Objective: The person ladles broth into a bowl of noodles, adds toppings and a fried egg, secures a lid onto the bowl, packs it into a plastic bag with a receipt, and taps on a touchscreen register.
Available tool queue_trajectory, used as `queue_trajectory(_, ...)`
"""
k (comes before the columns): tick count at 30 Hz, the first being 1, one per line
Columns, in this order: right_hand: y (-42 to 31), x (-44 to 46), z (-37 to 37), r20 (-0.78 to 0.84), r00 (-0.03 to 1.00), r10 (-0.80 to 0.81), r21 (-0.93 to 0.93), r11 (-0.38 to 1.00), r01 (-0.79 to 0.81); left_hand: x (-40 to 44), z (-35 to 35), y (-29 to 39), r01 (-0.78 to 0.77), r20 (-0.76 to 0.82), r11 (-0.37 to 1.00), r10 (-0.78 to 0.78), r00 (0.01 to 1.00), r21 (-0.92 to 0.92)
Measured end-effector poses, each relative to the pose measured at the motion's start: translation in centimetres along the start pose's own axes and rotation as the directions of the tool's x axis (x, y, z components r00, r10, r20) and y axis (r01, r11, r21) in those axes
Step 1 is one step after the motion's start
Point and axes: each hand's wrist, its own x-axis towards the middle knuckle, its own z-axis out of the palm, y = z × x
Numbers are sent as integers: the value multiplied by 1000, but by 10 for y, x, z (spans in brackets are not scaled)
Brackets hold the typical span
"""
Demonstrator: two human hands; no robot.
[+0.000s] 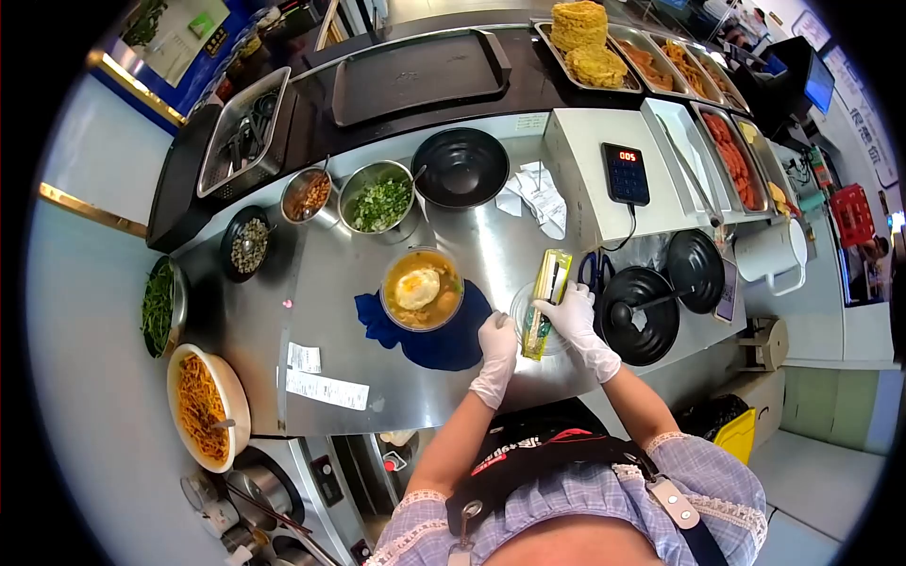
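Observation:
A long yellow-green packet (553, 271) lies in my right hand (574, 328), whose fingers are closed around its side. The packet's contents cannot be made out. Beneath it a clear round plastic lid (519, 300) shows in part. My left hand (497, 349) is closed at the right edge of a dark blue cloth (444, 351); whether anything is between its fingers is hidden. Both hands wear white gloves. On the cloth stands a clear round bowl (422, 290) of soup with a fried egg (417, 289) on top, left of my hands.
Behind the soup are a black bowl (461, 168), a pot of chopped green onion (377, 198) and crumpled paper (538, 200). To the right lie blue-handled scissors (595, 271) and black bowls (640, 330). Receipts (327, 389) and a noodle bowl (203, 407) are at left.

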Motion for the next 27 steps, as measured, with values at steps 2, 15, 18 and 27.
queue_trajectory(2, -10, -3, 2, 41, 999, 29, 1, 1000, -29, 5, 0, 0, 111, 113, 994, -107, 988, -24)
queue_trajectory(15, -46, -12, -73, 206, 972, 111, 805, 546, -233, -82, -83, 122, -845, 161, 435, 852, 498, 311)
queue_trajectory(18, -49, -7, -81, 520, 832, -196, 851, 199, -485, -81, -111, 124, -917, 327, 129, 908, 263, 378)
queue_trajectory(27, -123, -6, -91, 221, 868, -444, 950, 298, -89, -88, -139, 125, -822, -34, 547, 835, 549, 158)
